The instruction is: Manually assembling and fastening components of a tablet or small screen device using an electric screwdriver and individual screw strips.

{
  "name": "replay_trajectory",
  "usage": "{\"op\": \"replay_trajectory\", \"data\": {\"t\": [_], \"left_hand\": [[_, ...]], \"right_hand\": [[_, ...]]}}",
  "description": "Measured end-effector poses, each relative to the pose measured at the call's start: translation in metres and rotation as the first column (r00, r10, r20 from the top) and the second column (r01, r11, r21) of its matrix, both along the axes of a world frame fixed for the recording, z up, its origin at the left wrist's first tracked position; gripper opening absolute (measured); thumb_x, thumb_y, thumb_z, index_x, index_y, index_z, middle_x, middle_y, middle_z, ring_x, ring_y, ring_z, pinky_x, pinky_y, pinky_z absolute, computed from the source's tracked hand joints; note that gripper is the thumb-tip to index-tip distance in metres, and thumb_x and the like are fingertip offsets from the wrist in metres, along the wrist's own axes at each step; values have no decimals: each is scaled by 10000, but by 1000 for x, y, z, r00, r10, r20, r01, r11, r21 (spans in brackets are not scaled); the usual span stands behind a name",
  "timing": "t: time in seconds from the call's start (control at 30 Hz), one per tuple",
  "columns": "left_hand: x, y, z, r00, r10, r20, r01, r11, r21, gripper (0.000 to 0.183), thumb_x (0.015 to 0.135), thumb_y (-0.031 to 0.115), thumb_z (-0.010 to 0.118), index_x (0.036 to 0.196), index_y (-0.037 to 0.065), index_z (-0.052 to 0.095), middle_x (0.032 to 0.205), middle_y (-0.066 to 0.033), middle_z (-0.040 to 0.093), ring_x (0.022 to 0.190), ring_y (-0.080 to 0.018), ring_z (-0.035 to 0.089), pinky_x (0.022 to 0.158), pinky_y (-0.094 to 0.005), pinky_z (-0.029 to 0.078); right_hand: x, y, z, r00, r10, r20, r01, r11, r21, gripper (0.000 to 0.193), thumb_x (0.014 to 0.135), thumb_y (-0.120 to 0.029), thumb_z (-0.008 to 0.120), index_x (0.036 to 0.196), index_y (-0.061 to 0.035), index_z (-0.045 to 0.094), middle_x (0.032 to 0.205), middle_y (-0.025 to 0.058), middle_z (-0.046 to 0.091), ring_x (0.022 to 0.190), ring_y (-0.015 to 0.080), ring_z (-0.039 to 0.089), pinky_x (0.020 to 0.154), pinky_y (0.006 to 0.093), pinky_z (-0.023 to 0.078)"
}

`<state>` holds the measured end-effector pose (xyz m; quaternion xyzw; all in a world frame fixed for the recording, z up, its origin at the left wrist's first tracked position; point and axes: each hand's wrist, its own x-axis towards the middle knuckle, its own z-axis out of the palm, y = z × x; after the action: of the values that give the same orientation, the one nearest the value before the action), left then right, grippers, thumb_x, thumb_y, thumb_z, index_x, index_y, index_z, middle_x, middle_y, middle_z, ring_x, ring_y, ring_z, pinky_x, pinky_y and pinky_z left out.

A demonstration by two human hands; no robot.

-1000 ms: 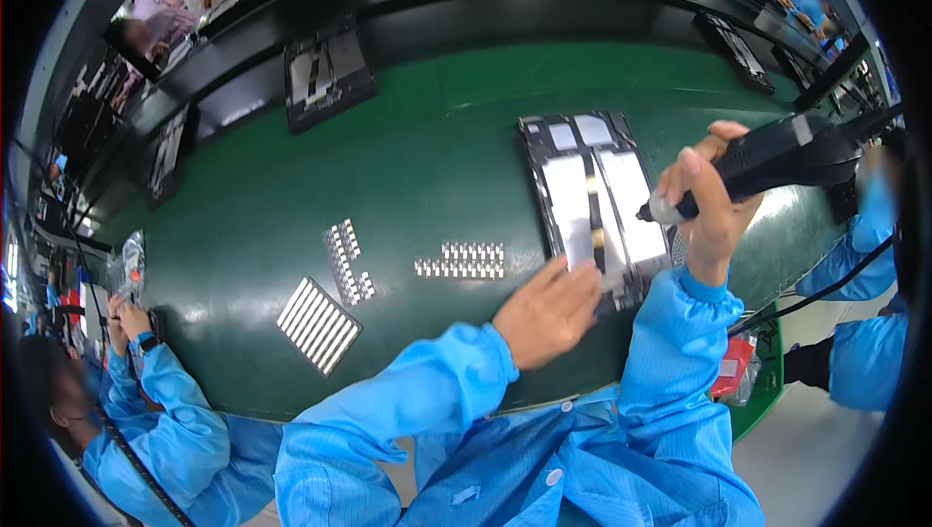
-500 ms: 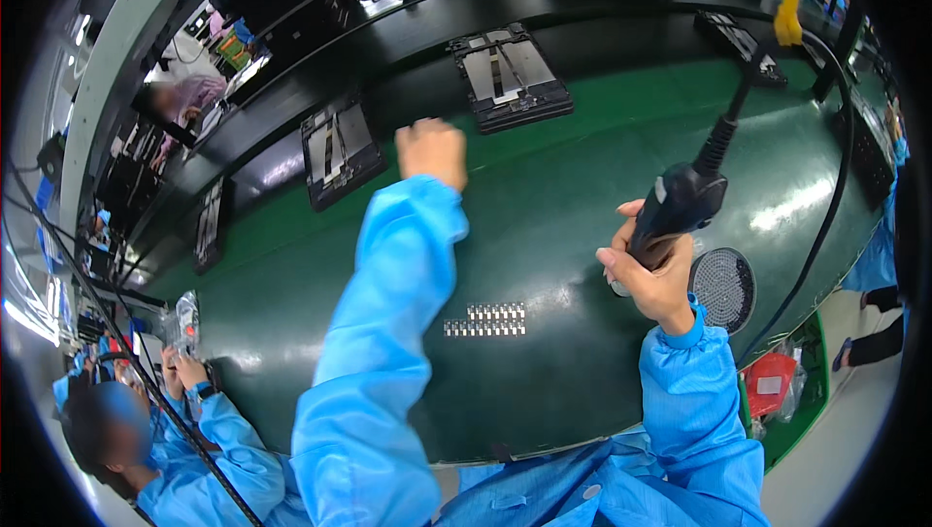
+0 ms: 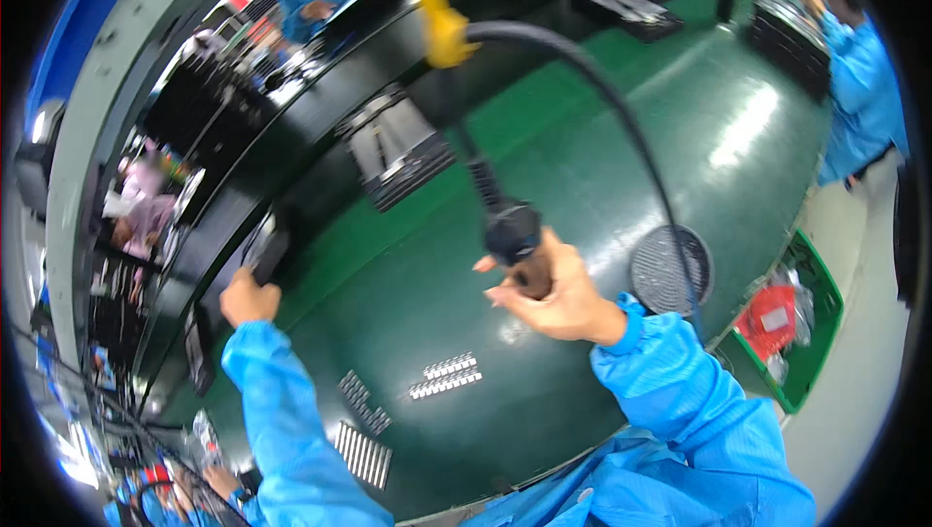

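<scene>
My right hand (image 3: 565, 296) is wrapped round a black electric screwdriver (image 3: 513, 236) that hangs from a cable with a yellow holder (image 3: 448, 37). The driver is tilted over the green table and its tip is hidden by the hand. At the left, my left hand (image 3: 249, 298) has its fingers closed at the near edge of a flat black device housing (image 3: 269, 247); blur hides the exact grip. Another black housing with silver panels (image 3: 393, 148) lies farther back. Between my arms, small metal pieces (image 3: 445, 378) lie in two rows.
Dark small parts (image 3: 365, 401) and silver strips (image 3: 364, 454) lie beside my left forearm. A round dish of tiny parts (image 3: 660, 275) is right of my right hand. A green crate (image 3: 811, 372) holds red and clear bags. Co-workers (image 3: 840, 71) are at the table's right end and lower left.
The view has swung round, showing more of the table's right side. My left hand has gone from beside the housings to the edge of one. My right hand still holds the screwdriver.
</scene>
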<state>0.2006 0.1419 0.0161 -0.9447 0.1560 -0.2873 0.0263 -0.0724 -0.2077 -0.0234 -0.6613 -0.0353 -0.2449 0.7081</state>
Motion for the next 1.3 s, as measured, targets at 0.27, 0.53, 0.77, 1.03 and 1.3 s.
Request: {"op": "replay_trajectory", "data": {"t": [0.27,0.53,0.77,1.03,1.3], "left_hand": [[-126,-31,76,941,-133,311,176,978,-115,243,613,52,595,847,50,661,713,-181,650,655,-367,640,610,-405,503],[-249,-152,43,658,-696,286,748,649,-143,389,507,82,652,889,13,661,845,-120,689,754,-283,666,677,-357,487],[-346,-170,-7,640,-741,-206,720,671,-177,425,647,165,717,1030,-8,651,1120,-149,647,1019,-286,616,821,-428,410],[-363,-187,-64,498,-836,-231,723,547,-422,471,626,166,826,1008,-37,639,1139,-170,634,1156,-332,561,987,-522,360],[-357,-189,-68,280,-956,-83,687,260,-678,275,652,-64,685,921,-5,676,975,-139,681,980,-284,658,847,-419,482]], "right_hand": [[-6,-18,13,997,-57,51,66,978,-200,542,745,-93,759,1197,-3,474,696,95,587,597,140,564,578,277,460],[-47,-66,57,939,-341,47,339,940,45,477,656,-132,870,1001,-8,565,600,-2,557,500,69,517,453,227,422],[-71,-104,30,917,-371,148,364,929,68,363,738,-3,770,1013,31,536,632,31,586,476,91,551,438,217,426],[-76,-104,16,925,-363,109,361,932,42,389,748,-27,775,1050,20,534,615,27,585,483,87,546,442,219,418],[-70,-105,14,928,-369,52,370,929,-10,404,752,36,726,1085,41,498,602,25,568,474,97,543,445,220,410]]}}
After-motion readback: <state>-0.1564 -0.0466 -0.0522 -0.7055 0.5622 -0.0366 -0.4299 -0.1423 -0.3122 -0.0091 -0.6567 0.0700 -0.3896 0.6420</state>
